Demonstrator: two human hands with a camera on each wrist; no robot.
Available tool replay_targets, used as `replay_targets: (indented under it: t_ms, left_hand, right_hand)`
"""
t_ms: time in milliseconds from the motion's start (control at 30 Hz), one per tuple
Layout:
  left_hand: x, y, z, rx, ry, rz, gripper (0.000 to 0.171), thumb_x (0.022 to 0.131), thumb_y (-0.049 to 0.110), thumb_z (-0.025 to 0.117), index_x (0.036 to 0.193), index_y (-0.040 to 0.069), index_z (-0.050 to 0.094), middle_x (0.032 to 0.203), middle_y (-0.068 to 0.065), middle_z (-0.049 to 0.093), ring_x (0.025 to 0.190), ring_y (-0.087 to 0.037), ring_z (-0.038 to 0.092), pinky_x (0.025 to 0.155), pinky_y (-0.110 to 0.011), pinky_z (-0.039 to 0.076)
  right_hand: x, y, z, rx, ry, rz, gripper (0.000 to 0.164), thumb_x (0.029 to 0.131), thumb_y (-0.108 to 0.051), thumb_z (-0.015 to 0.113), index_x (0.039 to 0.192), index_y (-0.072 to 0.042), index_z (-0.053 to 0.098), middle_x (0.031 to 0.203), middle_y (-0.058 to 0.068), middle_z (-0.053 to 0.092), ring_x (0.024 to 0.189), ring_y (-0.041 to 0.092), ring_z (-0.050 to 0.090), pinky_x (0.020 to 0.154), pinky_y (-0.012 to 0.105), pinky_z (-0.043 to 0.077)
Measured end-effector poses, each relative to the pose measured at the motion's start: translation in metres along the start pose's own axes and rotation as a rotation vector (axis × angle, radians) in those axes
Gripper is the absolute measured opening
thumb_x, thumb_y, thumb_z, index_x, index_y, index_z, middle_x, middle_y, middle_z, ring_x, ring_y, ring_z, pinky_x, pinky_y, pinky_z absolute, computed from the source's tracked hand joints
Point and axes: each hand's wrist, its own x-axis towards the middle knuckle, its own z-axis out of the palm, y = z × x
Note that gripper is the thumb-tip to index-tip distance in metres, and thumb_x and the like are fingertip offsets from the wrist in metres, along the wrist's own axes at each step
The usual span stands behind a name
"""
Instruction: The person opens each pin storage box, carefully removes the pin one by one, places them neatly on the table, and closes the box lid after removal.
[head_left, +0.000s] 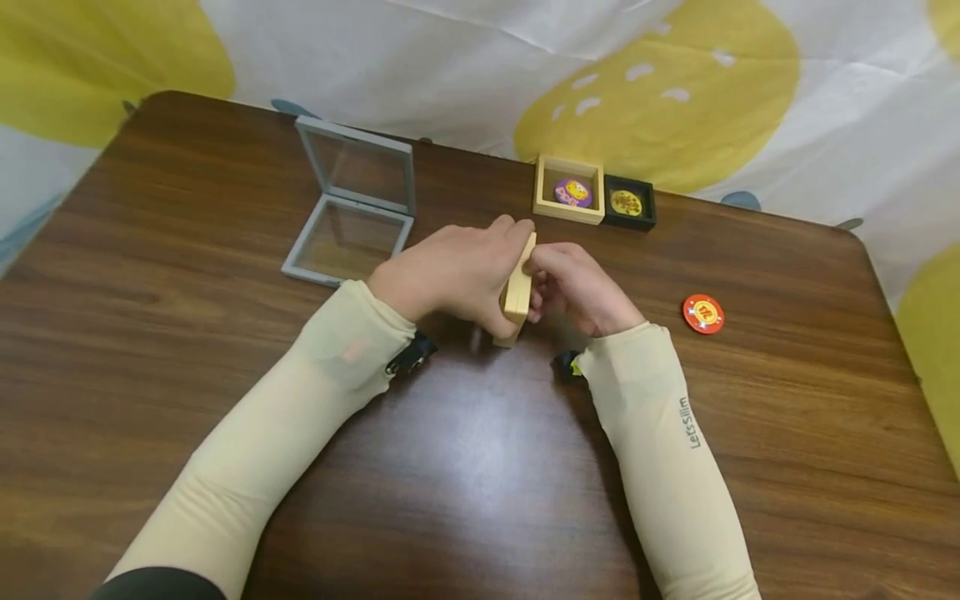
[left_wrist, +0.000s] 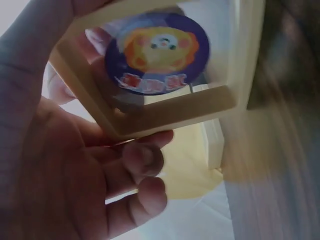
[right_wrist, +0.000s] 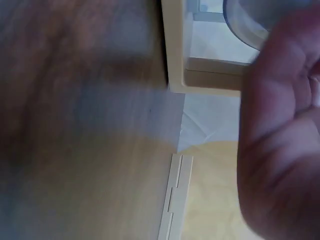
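Note:
A cream display frame (head_left: 519,279) with clear film stands edge-on between my hands, low over the table. My left hand (head_left: 457,271) grips its left side, thumb at the near end and fingers at the far end. In the left wrist view a purple disc (left_wrist: 157,55) with a yellow-orange cartoon animal shows in the frame. My right hand (head_left: 577,283) holds the frame's right side, thumb at the top edge and fingers curled by the face. The right wrist view shows this hand beside the disc's greyish back (right_wrist: 250,22), partly covering it.
At the back stand a second cream frame (head_left: 536,200) with a purple disc and a black frame (head_left: 651,212) with a gold disc. A grey clear-film frame (head_left: 300,271) sits opened back left. A red disc (head_left: 703,314) lies right on the brown table (head_left: 480,500).

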Motion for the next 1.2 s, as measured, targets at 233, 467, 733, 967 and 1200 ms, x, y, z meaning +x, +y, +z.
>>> replay_targets:
  t_ms: [233, 467, 733, 967, 1200]
  left_hand:
    - [0.000, -0.003, -0.001, -0.013, -0.009, -0.029, 0.076, 0.059, 0.047, 0.076, 0.113, 0.008, 0.039, 0.098, -0.005, 0.043, 0.079, -0.022, 0.052, 0.073, -0.042, 0.052]
    - [-0.002, -0.005, -0.003, -0.007, -0.015, -0.048, 0.079, 0.060, 0.046, 0.077, 0.117, 0.007, 0.038, 0.100, -0.006, 0.043, 0.081, -0.023, 0.053, 0.075, -0.042, 0.053]
    - [-0.003, -0.002, -0.004, -0.007, -0.005, -0.046, 0.073, 0.060, 0.043, 0.078, 0.111, 0.008, 0.040, 0.098, -0.006, 0.045, 0.080, -0.023, 0.053, 0.075, -0.044, 0.053]
    - [0.000, -0.003, -0.004, -0.035, -0.019, -0.048, 0.076, 0.061, 0.045, 0.077, 0.116, 0.009, 0.038, 0.100, -0.005, 0.045, 0.079, -0.024, 0.055, 0.073, -0.042, 0.053]
    - [0.001, -0.003, -0.004, -0.034, -0.026, -0.044, 0.074, 0.063, 0.046, 0.077, 0.114, 0.008, 0.039, 0.098, -0.004, 0.046, 0.082, -0.023, 0.054, 0.075, -0.043, 0.052]
  right_hand:
    - [0.000, -0.002, 0.009, -0.041, 0.138, 0.007, 0.023, 0.082, -0.007, 0.046, 0.065, -0.012, 0.061, 0.055, -0.004, 0.059, 0.049, 0.009, 0.058, 0.049, 0.024, 0.051]
    - [0.001, -0.002, 0.020, -0.036, 0.176, -0.036, 0.019, 0.083, -0.006, 0.044, 0.072, -0.010, 0.059, 0.055, -0.007, 0.055, 0.052, 0.006, 0.052, 0.051, 0.021, 0.046]
    - [0.003, 0.001, 0.020, 0.058, 0.146, -0.035, 0.020, 0.083, -0.004, 0.042, 0.072, -0.009, 0.057, 0.059, -0.006, 0.053, 0.054, 0.006, 0.050, 0.053, 0.019, 0.046]
    - [0.002, 0.000, 0.014, 0.042, 0.133, -0.031, 0.023, 0.078, -0.003, 0.041, 0.060, -0.012, 0.052, 0.058, -0.005, 0.052, 0.053, 0.007, 0.048, 0.052, 0.021, 0.044]
    - [0.002, -0.001, 0.013, -0.023, 0.161, -0.048, 0.025, 0.077, -0.004, 0.041, 0.055, -0.014, 0.048, 0.058, -0.006, 0.050, 0.053, 0.007, 0.046, 0.051, 0.022, 0.040]
